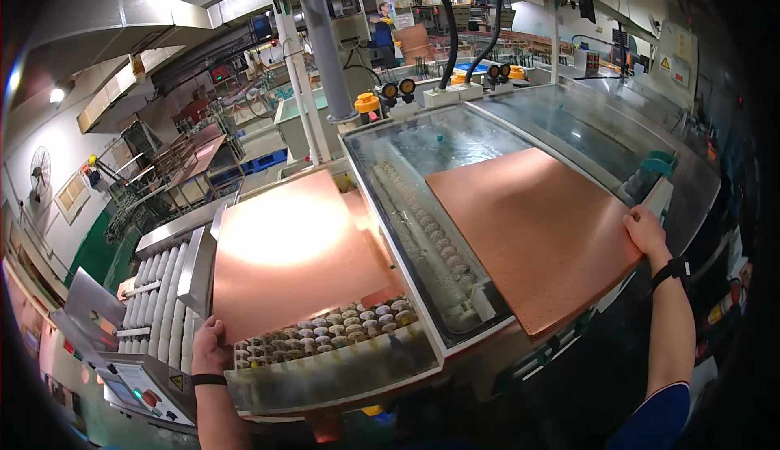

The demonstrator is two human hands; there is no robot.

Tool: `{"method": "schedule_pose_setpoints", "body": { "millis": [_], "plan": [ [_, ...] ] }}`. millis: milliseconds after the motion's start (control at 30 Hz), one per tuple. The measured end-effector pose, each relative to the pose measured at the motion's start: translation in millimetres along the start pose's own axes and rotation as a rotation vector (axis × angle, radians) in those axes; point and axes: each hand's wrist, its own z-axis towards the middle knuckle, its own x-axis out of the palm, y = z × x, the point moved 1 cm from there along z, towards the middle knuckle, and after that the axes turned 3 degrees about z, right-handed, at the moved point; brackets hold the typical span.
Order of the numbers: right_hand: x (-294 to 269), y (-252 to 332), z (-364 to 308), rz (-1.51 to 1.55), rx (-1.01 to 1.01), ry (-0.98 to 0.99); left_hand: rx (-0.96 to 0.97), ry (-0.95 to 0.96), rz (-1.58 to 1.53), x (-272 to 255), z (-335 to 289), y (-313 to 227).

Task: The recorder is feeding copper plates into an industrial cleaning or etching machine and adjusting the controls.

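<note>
My left hand (210,346) is closed on the near left corner of a copper-coloured sheet (284,287), which lies tilted over rows of pale conveyor wheels (341,328) and reflects a bright glare. Part of another copper surface (366,214) shows beyond its right edge. My right hand (647,232) grips the right edge of a second large copper sheet (536,247). That sheet extends over the clear cover (382,182) of a wet tank, its near corner past the tank's front rim. The fingers under both sheets are partly hidden.
White rollers (162,287) and a control box (138,393) with a red button stand at the left. Gauges (398,90), black hoses (447,28) and a grey pipe (325,44) rise behind the tank. Far back, a person (383,34) stands beside a copper panel (416,44).
</note>
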Motion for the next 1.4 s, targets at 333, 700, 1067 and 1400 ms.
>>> {"method": "schedule_pose_setpoints", "body": {
  "millis": [333, 700, 1067, 1400],
  "plan": [
    [-6, 9, -6, 0.029, 0.062, 0.032, -0.206, -0.43, 0.451, -83, 55, 73],
    [0, 7, -4, 0.008, 0.021, 0.006, 0.304, -0.815, 1.589, -22, 44, 92],
    [-9, 19, -9, -0.138, 0.054, 0.111, -0.106, 0.007, 1.575, 95, 28, 80],
    [-28, 94, -38, -0.371, -0.223, 0.246, -0.095, 0.302, 0.111, 369, -58, 34]
  ]
}}
